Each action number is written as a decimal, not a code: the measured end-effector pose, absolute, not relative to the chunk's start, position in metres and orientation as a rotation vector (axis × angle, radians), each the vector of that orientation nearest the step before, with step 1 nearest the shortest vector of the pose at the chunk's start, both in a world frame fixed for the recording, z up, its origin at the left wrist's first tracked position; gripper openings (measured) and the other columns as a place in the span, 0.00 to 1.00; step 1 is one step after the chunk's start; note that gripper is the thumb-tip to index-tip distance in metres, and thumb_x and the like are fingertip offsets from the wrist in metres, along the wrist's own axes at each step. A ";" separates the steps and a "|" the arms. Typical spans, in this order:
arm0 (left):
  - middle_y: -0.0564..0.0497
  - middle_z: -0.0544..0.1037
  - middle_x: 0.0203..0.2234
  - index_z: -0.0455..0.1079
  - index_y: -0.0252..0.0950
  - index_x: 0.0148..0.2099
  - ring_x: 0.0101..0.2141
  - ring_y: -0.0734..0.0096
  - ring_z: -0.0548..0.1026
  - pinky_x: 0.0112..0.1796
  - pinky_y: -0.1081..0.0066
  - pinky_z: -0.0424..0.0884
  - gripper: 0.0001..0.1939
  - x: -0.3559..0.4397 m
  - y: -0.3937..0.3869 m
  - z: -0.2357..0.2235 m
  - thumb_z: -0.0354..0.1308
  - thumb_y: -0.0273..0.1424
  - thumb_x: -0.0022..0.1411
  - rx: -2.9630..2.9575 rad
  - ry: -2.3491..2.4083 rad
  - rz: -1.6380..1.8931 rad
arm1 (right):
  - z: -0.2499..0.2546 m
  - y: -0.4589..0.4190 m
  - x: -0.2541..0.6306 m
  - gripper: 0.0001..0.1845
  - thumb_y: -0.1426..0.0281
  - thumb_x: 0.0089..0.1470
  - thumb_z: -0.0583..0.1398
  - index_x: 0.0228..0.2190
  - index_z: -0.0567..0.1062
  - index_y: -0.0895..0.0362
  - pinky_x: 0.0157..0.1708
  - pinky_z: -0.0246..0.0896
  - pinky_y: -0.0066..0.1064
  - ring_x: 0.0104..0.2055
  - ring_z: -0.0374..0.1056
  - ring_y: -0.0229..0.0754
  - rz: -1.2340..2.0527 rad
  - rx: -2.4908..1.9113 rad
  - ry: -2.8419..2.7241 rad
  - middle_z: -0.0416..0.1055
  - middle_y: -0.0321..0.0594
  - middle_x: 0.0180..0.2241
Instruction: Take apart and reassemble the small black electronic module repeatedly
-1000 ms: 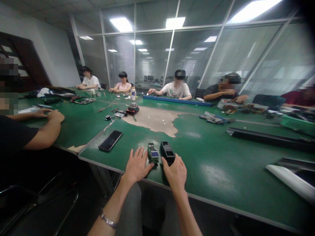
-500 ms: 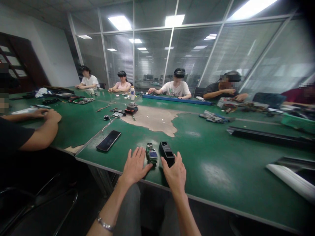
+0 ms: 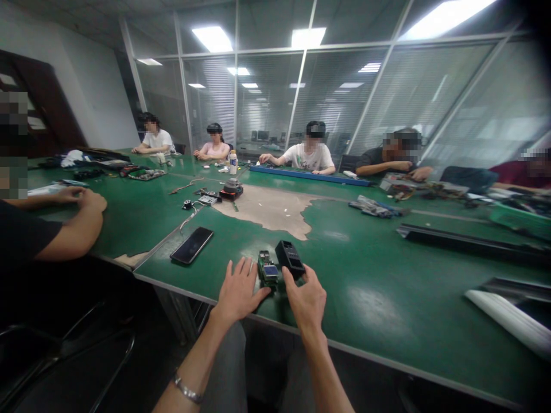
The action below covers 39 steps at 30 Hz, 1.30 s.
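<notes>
Green laminate worktop (image 3: 365, 269) fills the view, its coating worn away to a tan patch (image 3: 267, 211) further out. At the far left, a seated co-worker's clasped hands (image 3: 81, 201) rest on it, the person's head and body cut off by the frame edge. Next along lies a black smartphone (image 3: 191, 245), face up and well apart from the person's hands. The person's left hand (image 3: 239, 289), with a silver chain bracelet (image 3: 187, 392) at the wrist, is spread wide and flat, its fingers open and just beside a green circuit board (image 3: 267, 268) with a small blue-lit display. Touching that board's right side sits a black rectangular plastic device (image 3: 290, 259). The right hand (image 3: 306, 299) reaches its near corner, fingers curled; whether they grip it cannot be told. Far right, a long black bar (image 3: 465, 241) and a white strip (image 3: 508, 318), cut off by the frame, lie on the worktop.
</notes>
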State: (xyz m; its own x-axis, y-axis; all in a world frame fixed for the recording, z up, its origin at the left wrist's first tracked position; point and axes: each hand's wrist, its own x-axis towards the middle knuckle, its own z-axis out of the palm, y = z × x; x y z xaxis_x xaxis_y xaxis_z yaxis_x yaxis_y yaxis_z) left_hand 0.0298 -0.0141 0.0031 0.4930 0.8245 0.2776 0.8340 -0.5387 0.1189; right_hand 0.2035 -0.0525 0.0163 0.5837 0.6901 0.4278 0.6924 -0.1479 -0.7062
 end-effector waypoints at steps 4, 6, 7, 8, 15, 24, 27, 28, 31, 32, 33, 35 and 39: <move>0.41 0.58 0.66 0.57 0.36 0.68 0.66 0.49 0.51 0.63 0.44 0.44 0.38 0.029 -0.015 0.003 0.39 0.56 0.68 -2.676 -1.502 -0.479 | 0.033 -0.051 0.183 0.28 0.50 0.53 0.58 0.46 0.75 0.57 0.44 0.61 0.35 0.44 0.73 0.50 0.012 -1.758 -1.183 0.78 0.47 0.41; 0.41 0.58 0.67 0.56 0.36 0.68 0.66 0.49 0.51 0.63 0.44 0.44 0.37 0.029 -0.015 0.004 0.39 0.56 0.69 -2.684 -1.493 -0.480 | 0.037 -0.051 0.173 0.27 0.50 0.53 0.58 0.45 0.75 0.57 0.44 0.61 0.35 0.43 0.73 0.50 0.019 -1.761 -1.231 0.78 0.46 0.40; 0.41 0.58 0.67 0.56 0.36 0.68 0.66 0.49 0.51 0.63 0.44 0.44 0.37 0.028 -0.015 0.004 0.39 0.55 0.69 -2.689 -1.490 -0.478 | 0.038 -0.050 0.169 0.26 0.50 0.53 0.58 0.44 0.75 0.57 0.44 0.60 0.35 0.43 0.73 0.49 0.016 -1.769 -1.249 0.78 0.46 0.40; 0.41 0.58 0.67 0.56 0.36 0.68 0.66 0.49 0.51 0.63 0.44 0.45 0.36 0.028 -0.015 0.004 0.40 0.55 0.69 -2.695 -1.489 -0.476 | 0.038 -0.050 0.166 0.26 0.51 0.54 0.58 0.44 0.75 0.57 0.44 0.60 0.35 0.43 0.73 0.49 0.010 -1.783 -1.265 0.78 0.46 0.39; 0.39 0.58 0.66 0.56 0.34 0.68 0.66 0.49 0.52 0.63 0.44 0.44 0.35 0.026 -0.014 0.002 0.44 0.51 0.68 -2.693 -1.487 -0.480 | 0.034 -0.052 0.155 0.23 0.54 0.55 0.58 0.45 0.74 0.56 0.42 0.58 0.36 0.40 0.72 0.49 -0.059 -1.910 -1.352 0.77 0.46 0.37; 0.38 0.57 0.67 0.49 0.28 0.70 0.66 0.49 0.50 0.64 0.46 0.43 0.38 0.026 -0.013 0.000 0.44 0.48 0.67 -2.709 -1.477 -0.467 | 0.027 -0.054 0.156 0.22 0.57 0.53 0.59 0.45 0.73 0.57 0.44 0.57 0.37 0.41 0.72 0.50 -0.070 -1.920 -1.376 0.77 0.46 0.37; 0.38 0.55 0.67 0.48 0.27 0.71 0.67 0.49 0.49 0.64 0.46 0.42 0.40 0.026 -0.013 0.001 0.45 0.48 0.65 -2.728 -1.482 -0.453 | 0.026 -0.056 0.156 0.21 0.57 0.53 0.60 0.45 0.73 0.57 0.44 0.57 0.36 0.41 0.72 0.49 -0.067 -1.952 -1.388 0.77 0.45 0.37; 0.38 0.55 0.68 0.48 0.27 0.71 0.67 0.50 0.49 0.64 0.46 0.42 0.40 0.026 -0.013 0.002 0.45 0.47 0.65 -2.732 -1.489 -0.446 | 0.027 -0.057 0.156 0.21 0.57 0.53 0.60 0.44 0.73 0.56 0.44 0.56 0.36 0.41 0.72 0.49 -0.063 -1.972 -1.395 0.77 0.45 0.37; 0.38 0.54 0.68 0.47 0.25 0.71 0.67 0.51 0.49 0.64 0.47 0.42 0.40 0.026 -0.013 0.004 0.45 0.45 0.64 -2.737 -1.503 -0.433 | 0.028 -0.060 0.155 0.19 0.59 0.54 0.60 0.44 0.74 0.56 0.44 0.56 0.35 0.40 0.72 0.48 -0.046 -2.024 -1.417 0.77 0.44 0.36; 0.37 0.53 0.68 0.47 0.25 0.71 0.67 0.51 0.49 0.64 0.47 0.42 0.41 0.027 -0.013 0.005 0.45 0.45 0.64 -2.738 -1.506 -0.430 | 0.028 -0.061 0.155 0.19 0.59 0.54 0.60 0.44 0.73 0.56 0.43 0.56 0.35 0.41 0.72 0.48 -0.041 -2.034 -1.419 0.77 0.43 0.36; 0.37 0.53 0.68 0.47 0.25 0.71 0.67 0.51 0.49 0.64 0.47 0.42 0.41 0.027 -0.013 0.005 0.45 0.46 0.64 -2.741 -1.506 -0.427 | 0.028 -0.062 0.155 0.19 0.59 0.54 0.60 0.45 0.73 0.55 0.43 0.56 0.35 0.41 0.72 0.48 -0.036 -2.042 -1.422 0.77 0.43 0.36; 0.37 0.54 0.68 0.47 0.25 0.71 0.67 0.51 0.49 0.64 0.47 0.42 0.41 0.027 -0.013 0.006 0.45 0.46 0.64 -2.744 -1.507 -0.430 | 0.027 -0.063 0.156 0.19 0.59 0.54 0.60 0.45 0.73 0.55 0.43 0.56 0.35 0.42 0.72 0.48 -0.020 -2.052 -1.434 0.77 0.43 0.37; 0.38 0.54 0.68 0.48 0.26 0.71 0.67 0.51 0.49 0.64 0.47 0.41 0.40 0.028 -0.014 0.005 0.45 0.45 0.64 -2.743 -1.506 -0.448 | 0.020 -0.063 0.159 0.29 0.56 0.54 0.61 0.52 0.70 0.59 0.48 0.57 0.37 0.48 0.71 0.51 -0.025 -2.045 -1.449 0.76 0.49 0.44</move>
State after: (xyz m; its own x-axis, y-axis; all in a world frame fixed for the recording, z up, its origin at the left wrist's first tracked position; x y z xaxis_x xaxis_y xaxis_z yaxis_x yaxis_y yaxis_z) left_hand 0.0276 -0.0139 0.0051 0.5058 0.8296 0.2365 0.8241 -0.5458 0.1517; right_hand 0.1588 -0.0629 0.0202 0.3964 0.8455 0.3577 0.8572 -0.2014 -0.4739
